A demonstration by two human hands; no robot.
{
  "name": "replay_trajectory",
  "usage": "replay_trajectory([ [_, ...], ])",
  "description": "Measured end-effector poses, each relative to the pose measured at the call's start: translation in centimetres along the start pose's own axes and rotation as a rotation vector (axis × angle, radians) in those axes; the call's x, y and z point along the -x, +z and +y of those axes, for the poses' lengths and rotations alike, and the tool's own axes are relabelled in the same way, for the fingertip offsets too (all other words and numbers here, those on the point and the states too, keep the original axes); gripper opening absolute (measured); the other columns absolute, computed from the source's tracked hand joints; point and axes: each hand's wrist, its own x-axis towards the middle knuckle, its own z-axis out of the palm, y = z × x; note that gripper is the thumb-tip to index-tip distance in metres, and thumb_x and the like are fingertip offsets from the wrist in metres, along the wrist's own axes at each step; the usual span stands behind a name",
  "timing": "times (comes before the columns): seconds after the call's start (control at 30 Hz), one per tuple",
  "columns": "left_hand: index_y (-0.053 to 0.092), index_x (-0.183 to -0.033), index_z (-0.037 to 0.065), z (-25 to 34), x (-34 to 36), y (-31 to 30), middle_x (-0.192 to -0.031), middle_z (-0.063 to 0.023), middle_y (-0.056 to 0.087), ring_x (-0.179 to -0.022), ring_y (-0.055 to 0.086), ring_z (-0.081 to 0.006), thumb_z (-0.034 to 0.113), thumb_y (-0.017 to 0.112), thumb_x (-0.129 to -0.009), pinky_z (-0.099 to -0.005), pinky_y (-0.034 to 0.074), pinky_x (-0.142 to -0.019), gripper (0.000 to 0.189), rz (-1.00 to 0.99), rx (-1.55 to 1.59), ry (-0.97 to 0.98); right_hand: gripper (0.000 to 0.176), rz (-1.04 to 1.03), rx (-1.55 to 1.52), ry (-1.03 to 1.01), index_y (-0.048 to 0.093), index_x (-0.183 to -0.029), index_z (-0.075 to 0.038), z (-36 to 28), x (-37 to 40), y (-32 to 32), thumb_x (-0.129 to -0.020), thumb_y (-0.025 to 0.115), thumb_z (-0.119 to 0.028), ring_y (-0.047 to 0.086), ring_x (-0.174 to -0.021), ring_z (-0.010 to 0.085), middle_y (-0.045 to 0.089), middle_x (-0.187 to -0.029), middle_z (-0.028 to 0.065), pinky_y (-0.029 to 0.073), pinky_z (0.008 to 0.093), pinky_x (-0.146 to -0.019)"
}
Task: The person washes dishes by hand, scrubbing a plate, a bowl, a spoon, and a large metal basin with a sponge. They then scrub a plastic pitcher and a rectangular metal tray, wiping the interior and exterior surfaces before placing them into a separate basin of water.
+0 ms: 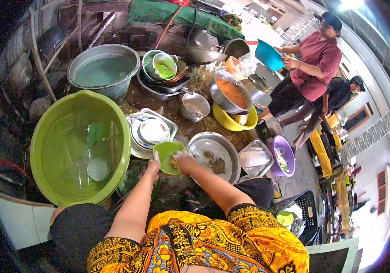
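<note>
My left hand (153, 165) grips a light green bowl (164, 154) by its near left side, thumb up along the rim. Against the bowl's right side is my right hand (185, 164), blurred, its fingers curled around something whitish that I cannot make out. The bowl is tilted, its inside partly facing me. Just beyond it, white plates (154, 130) are stacked on a metal tray (171, 122). A wide steel basin (233, 157) with brownish residue in it lies to the right of my right hand.
At left stand a large green tub (36, 150) of water, with a pale dish inside, and a grey tub (131, 82). Pots and pans (195, 107), a yellow basin (221, 120), a purple basin (290, 171) and a black crate (312, 207) surround me. A person (317, 59) holds a blue basin (267, 54).
</note>
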Motion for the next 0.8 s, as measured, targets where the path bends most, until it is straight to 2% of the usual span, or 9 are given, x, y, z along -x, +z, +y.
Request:
replay_trajectory([
  [0.07, 0.031, -0.136, 0.011, -0.3, -0.2, 0.4, -0.135, -0.0111, 0.034, -0.124, 0.029, -0.0267, 0.063, 0.036, -0.085, -0.0571, 0.024, -0.092, 0.073, -0.183, 0.031, -0.03, 0.044, 0.373, -0.117, 0.188, 0.045, -0.127, -0.016, -2.2, 2.1, -2.7, -0.086, 0.045, -0.031, 0.047, -0.113, 0.0347, 0.04, -0.133, 0.019, 0.031, 0.0448, -0.099],
  [0.1, 0.037, -0.13, 0.011, -1.6, -2.0, 0.6, -0.126, -0.0108, 0.042, -0.113, 0.039, -0.0278, 0.057, 0.039, -0.086, -0.0573, 0.033, -0.084, 0.064, -0.254, 0.14, -0.039, 0.044, 0.383, -0.116, 0.201, 0.045, -0.127, -0.016, -2.4, 0.9, -1.8, -0.086, 0.045, -0.031, 0.047, -0.113, 0.0347, 0.04, -0.133, 0.019, 0.031, 0.0448, -0.099],
  [0.17, 0.049, -0.12, 0.012, -3.2, -4.4, 1.2, -0.107, -0.0101, 0.058, -0.09, 0.06, -0.0301, 0.045, 0.046, -0.088, -0.0577, 0.051, -0.067, 0.046, -0.395, 0.358, -0.08, 0.061, 0.382, -0.171, 0.178, 0.031, -0.137, -0.013, -3.3, -2.3, 0.0, -0.084, 0.047, -0.038, 0.039, -0.121, 0.0378, 0.034, -0.137, 0.0213, 0.029, 0.0476, -0.101],
  [0.23, 0.049, -0.118, 0.013, -2.7, -3.6, -0.2, -0.107, -0.0101, 0.059, -0.09, 0.06, -0.0307, 0.045, 0.045, -0.087, -0.0582, 0.051, -0.067, 0.045, -0.393, 0.324, -0.022, 0.057, 0.054, -0.329, -0.093, 0.042, -0.129, -0.009, -4.5, 0.2, -4.0, -0.082, 0.05, -0.04, 0.048, -0.111, 0.0375, 0.048, -0.123, 0.0241, 0.037, 0.044, -0.095],
  [0.27, 0.049, -0.118, 0.013, -1.6, -2.2, -0.8, -0.105, -0.0114, 0.06, -0.089, 0.061, -0.0319, 0.047, 0.045, -0.087, -0.0582, 0.051, -0.066, 0.046, -0.394, 0.347, -0.048, 0.056, 0.0, -0.41, -0.01, 0.053, -0.114, -0.012, -5.2, 1.5, -5.5, -0.071, 0.061, -0.048, 0.057, -0.095, 0.036, 0.058, -0.103, 0.0234, 0.043, 0.0449, -0.082],
  [0.37, 0.054, -0.11, 0.01, -5.7, -12.0, -4.2, -0.096, -0.0095, 0.062, -0.083, 0.062, -0.0255, 0.058, 0.039, -0.088, -0.0441, 0.051, -0.075, 0.055, -0.406, 0.34, -0.135, 0.056, -0.005, -0.426, 0.005, 0.057, -0.103, -0.01, -8.7, 6.2, -11.7, -0.065, 0.066, -0.049, 0.059, -0.087, 0.0365, 0.062, -0.091, 0.0218, 0.046, 0.0436, -0.076],
  [0.47, 0.056, -0.108, 0.011, -3.3, -7.8, -3.0, -0.103, -0.0095, 0.061, -0.087, 0.061, -0.0267, 0.056, 0.041, -0.088, -0.045, 0.052, -0.074, 0.052, -0.428, 0.31, -0.23, 0.05, -0.095, -0.311, 0.081, 0.06, -0.093, -0.005, -8.8, 4.4, -8.3, -0.062, 0.069, -0.042, 0.061, -0.079, 0.0357, 0.063, -0.085, 0.0195, 0.047, 0.0436, -0.069],
  [0.7, 0.051, -0.12, 0.009, 1.9, -1.2, -1.6, -0.116, -0.0088, 0.056, -0.102, 0.056, -0.026, 0.057, 0.041, -0.087, -0.0441, 0.047, -0.086, 0.059, -0.418, 0.365, -0.246, 0.041, 0.146, -0.493, 0.064, 0.062, -0.083, -0.003, -7.5, 3.5, -8.1, -0.053, 0.076, -0.027, 0.062, -0.07, 0.0296, 0.064, -0.078, 0.0165, 0.049, 0.0391, -0.065],
  [0.8, 0.05, -0.12, 0.008, 1.2, -0.7, -1.5, -0.118, -0.0096, 0.054, -0.104, 0.054, -0.0247, 0.042, 0.046, -0.089, -0.0414, 0.047, -0.086, 0.046, -0.494, 0.394, -0.018, 0.047, 0.258, -1.449, -0.113, 0.062, -0.099, -0.006, -6.7, 6.4, -12.7, -0.057, 0.078, -0.016, 0.06, -0.08, 0.0176, 0.065, -0.092, 0.0078, 0.05, 0.0312, -0.072],
])
